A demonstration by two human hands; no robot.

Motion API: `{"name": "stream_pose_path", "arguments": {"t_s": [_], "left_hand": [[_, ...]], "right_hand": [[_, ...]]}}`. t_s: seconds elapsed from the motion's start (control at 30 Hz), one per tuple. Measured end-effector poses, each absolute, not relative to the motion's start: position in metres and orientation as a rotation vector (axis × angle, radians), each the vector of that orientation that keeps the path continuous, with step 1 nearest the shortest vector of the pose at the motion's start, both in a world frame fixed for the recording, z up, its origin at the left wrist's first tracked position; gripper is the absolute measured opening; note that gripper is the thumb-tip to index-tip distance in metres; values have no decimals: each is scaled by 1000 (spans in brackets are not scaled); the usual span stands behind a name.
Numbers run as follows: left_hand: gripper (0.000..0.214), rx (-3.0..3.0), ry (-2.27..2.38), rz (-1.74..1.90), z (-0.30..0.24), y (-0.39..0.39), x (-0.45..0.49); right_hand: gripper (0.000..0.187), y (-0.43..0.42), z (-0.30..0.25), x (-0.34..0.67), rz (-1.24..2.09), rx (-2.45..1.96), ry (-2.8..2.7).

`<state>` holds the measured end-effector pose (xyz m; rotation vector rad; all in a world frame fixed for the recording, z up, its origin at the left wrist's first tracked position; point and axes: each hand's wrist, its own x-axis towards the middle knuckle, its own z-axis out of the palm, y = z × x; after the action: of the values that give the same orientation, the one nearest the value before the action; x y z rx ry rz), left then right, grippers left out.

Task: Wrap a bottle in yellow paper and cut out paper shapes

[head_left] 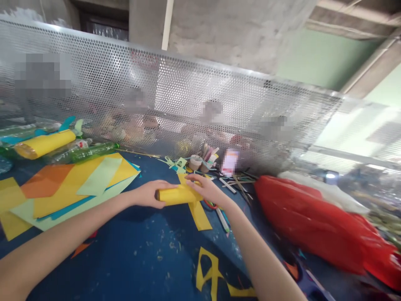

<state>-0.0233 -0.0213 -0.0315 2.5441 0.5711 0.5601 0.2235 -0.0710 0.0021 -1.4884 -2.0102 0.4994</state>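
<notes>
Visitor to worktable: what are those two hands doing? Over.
Left hand gripping yellow cylinder; right hand touching its right end. Yellow strip showing either side. Green-tipped pen nearby, apparently not in the way.

Bare arms (84,223) extended; left grip (153,193) curled, right grip (208,189) palm-down, fingers (190,177) bent.

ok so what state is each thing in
Yellow cylinder: held on its side
Left hand: gripping one end
Right hand: over the other end
Yellow strip: partly hidden by cylinder
Paper sheets: loosely piled, overlapping
Yellow-wrapped bottle: on its side
Green bottle: on its side
Yellow cut-out: opening cut through
Red plastic: bulging
</notes>
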Motion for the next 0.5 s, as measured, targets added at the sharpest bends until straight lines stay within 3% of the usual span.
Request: {"name": "stream_pose_path", "arguments": {"t_s": [0.23,0.5], "left_hand": [[66,2686,671,678,-44,-28,-30],[49,2764,572,893,-58,-19,-39]], "right_hand": [[35,-68,-21,232,567,-1509,-1975],[34,-73,-10,227,658,-1521,-2046]]}}
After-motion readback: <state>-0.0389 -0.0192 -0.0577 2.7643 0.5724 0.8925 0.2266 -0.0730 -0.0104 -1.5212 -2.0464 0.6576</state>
